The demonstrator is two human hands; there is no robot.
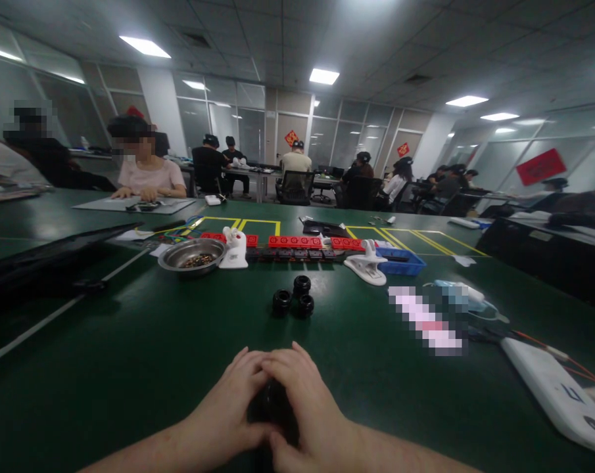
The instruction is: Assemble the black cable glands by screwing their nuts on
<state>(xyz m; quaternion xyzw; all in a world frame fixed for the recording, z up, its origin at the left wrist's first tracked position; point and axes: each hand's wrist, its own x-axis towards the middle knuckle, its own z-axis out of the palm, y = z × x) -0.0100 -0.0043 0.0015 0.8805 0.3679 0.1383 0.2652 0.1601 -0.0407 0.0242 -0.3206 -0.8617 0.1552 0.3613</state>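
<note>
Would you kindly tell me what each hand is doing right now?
Left hand: closed around a small black object.
Right hand: closed on the same object.

An open-plan workroom in an office: long green tables (129, 341) taped into yellow bays, seated workers (146, 174) on the far side, glass partition walls (238, 125), ceiling light panels (323, 76), red parts rows (297, 242).

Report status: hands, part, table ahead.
Left hand and right hand closed together on a black part. Three black rings on the table ahead, apart from hands.
</note>
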